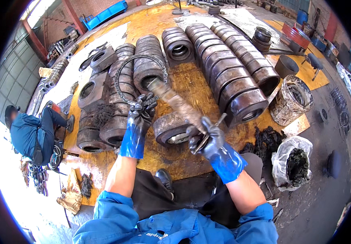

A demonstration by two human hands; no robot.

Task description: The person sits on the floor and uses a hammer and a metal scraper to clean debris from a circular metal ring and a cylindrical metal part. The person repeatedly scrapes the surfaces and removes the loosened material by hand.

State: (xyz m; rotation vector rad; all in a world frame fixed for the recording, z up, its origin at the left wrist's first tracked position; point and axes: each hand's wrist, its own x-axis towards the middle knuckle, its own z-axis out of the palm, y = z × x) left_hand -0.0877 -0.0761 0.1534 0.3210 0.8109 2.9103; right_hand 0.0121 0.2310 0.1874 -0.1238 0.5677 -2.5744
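Observation:
My left hand (pixel 142 116), in a grease-smeared blue glove, is closed around the lower edge of a thin dark ring (pixel 119 77). The ring stands upright above the rows of metal cylinders. My right hand (pixel 209 140), gloved alike, grips a long brown brush-like tool (pixel 183 109), blurred by motion. Its pale, wide end points up and left, close to the ring's lower right side. A thin stick (pixel 222 118) also pokes out of the right hand; whether it belongs to the same tool I cannot tell. Below and between both hands lies a thick greasy metal collar (pixel 171 129).
Rows of dark ribbed cylinders (pixel 232 77) lie on the yellow-brown floor sheet (pixel 187 162). At right stand a grease-coated bucket (pixel 291 101) and a plastic-lined bag (pixel 281 166) of black grease, beside a dark greasy heap (pixel 265 142). At left, a co-worker (pixel 31 132) in blue sits low.

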